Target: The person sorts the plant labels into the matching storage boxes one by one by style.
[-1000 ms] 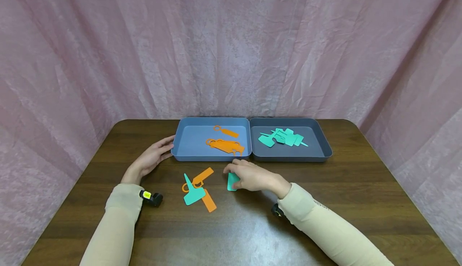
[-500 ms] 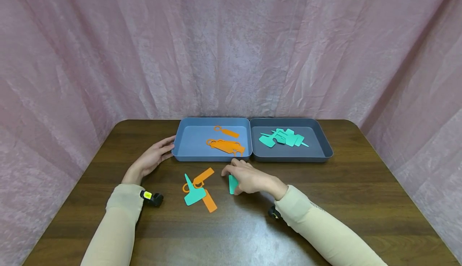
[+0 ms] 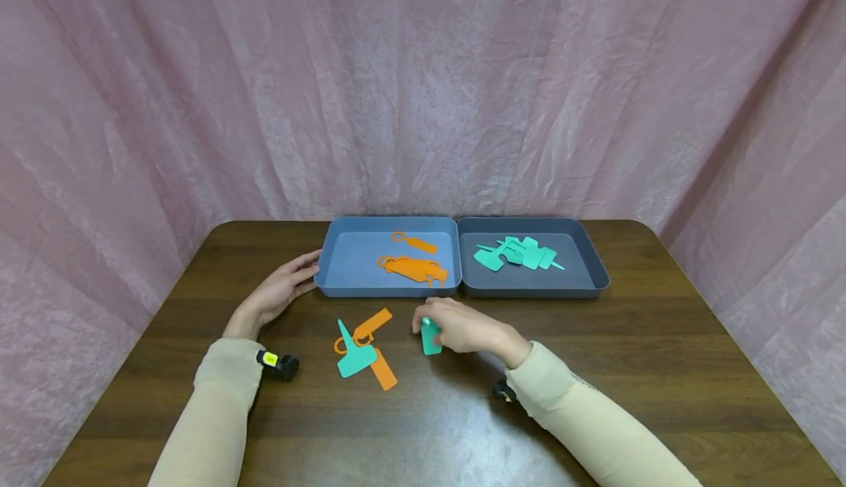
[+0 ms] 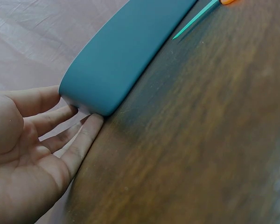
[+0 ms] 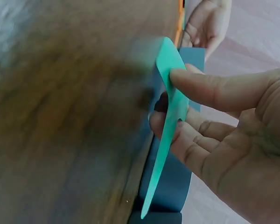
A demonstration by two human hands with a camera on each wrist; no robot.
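Observation:
My right hand [image 3: 463, 327] pinches a green T-shaped plant label [image 5: 171, 103] between thumb and fingers, just in front of the trays; the right wrist view shows its pointed stem hanging down past the fingers. With relaxed, fairly straight fingers, my left hand [image 4: 42, 144] touches the left end of the blue tray [image 3: 350, 290]. Between the hands, another green plant label [image 3: 357, 358] lies across two orange tags with ring ends, an upper orange tag [image 3: 374, 322] and a lower orange tag [image 3: 384, 371].
Several orange tags [image 3: 413, 268] lie in the blue tray. Right beside it stands a dark grey tray [image 3: 575, 281] with several green plant labels [image 3: 529, 253]. Both trays sit at the back of the wooden table [image 3: 396, 435], before a pink curtain [image 3: 423, 90].
The green plant label at my right hand has turned and come up off the table in its grip. My left hand has stayed at the blue tray.

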